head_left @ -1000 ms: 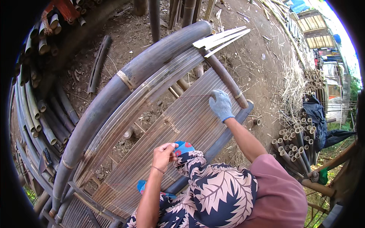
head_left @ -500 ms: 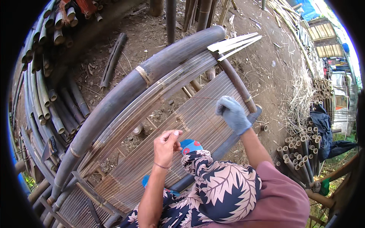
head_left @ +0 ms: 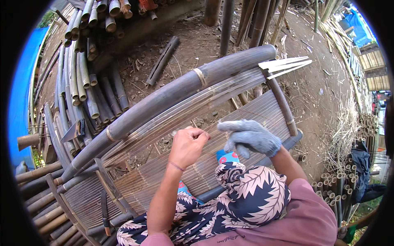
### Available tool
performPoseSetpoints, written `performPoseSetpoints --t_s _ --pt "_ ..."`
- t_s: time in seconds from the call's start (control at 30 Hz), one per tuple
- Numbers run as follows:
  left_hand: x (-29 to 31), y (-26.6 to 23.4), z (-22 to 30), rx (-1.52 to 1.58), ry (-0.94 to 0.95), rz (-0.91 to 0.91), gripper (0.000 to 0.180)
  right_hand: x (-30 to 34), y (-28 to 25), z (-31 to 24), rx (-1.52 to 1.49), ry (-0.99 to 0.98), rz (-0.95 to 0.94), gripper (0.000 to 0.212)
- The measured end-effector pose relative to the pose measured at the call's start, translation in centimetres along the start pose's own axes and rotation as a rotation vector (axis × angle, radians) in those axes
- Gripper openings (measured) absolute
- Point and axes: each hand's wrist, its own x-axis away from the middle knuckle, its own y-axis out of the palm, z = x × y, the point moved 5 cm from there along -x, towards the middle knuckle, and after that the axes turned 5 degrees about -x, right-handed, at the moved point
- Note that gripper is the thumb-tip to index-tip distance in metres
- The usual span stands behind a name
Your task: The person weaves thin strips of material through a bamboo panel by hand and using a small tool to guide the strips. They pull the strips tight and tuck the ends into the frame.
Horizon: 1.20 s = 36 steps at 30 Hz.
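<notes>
A slatted bamboo bench [head_left: 143,178] runs lower left to upper right beneath the left hand [head_left: 188,144], pinched closed, contents unclear. Near it, also above the bench, the gloved right hand [head_left: 255,137] points leftward, fingers spread.

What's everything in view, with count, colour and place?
Curved bamboo pole: one, dark, across middle
Slatted bamboo panel: one, brown, under hands
Bamboo strips: several, cream, pole's right end
Split bamboo length: one, dark, on ground
Stacked bamboo poles: many, greyish, left
Cut bamboo tubes: many, dark, lower right
Tarps: two, blue, left edge and upper right
Draped cloth: one, dark, lower right
Narrow tool: one, black and orange, lower left
Bamboo shavings: one heap, pale, right
Leaf-print garment: one, navy and cream, lower middle
Shirt: one, mauve, bottom right
Left hand: one, bare, centre
Right hand: one, grey glove, right of centre
</notes>
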Motion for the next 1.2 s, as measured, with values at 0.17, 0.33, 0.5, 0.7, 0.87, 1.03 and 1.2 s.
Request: performPoseSetpoints --t_s 0.17,0.33,0.5,0.7,0.87,1.03,1.2 --pt "0.2 -0.3 1.2 -0.161 0.096 -0.108 0.023 -2.6 2.0 -0.6 0.643 -0.12 -0.068 0.052" --pt "0.7 -2.3 3.8 -0.106 0.198 -0.08 0.021 -1.8 3.5 -3.9 1.331 -0.426 0.091 0.028" --pt "1.8 -5.2 4.7 0.344 -0.094 -0.162 0.02 0.1 5.0 -8.7 1.566 -0.744 0.216 0.014" --pt "2.1 -2.6 6.1 0.78 -0.056 -0.127 0.015 -0.1 6.4 -10.0 1.391 -0.728 0.129 0.012" --pt "2.1 -3.4 7.3 0.047 0.396 0.21 0.012 -1.6 5.0 -10.3 1.075 -0.714 0.185 0.017" --pt "1.4 -4.8 6.9 0.147 0.384 0.182 0.014 -3.9 4.7 -8.2 0.451 -0.578 -0.063 0.042" --pt "1.9 -6.2 8.2 -0.21 0.524 0.373 0.011 -5.3 4.6 -5.9 0.312 -0.415 0.148 0.022"
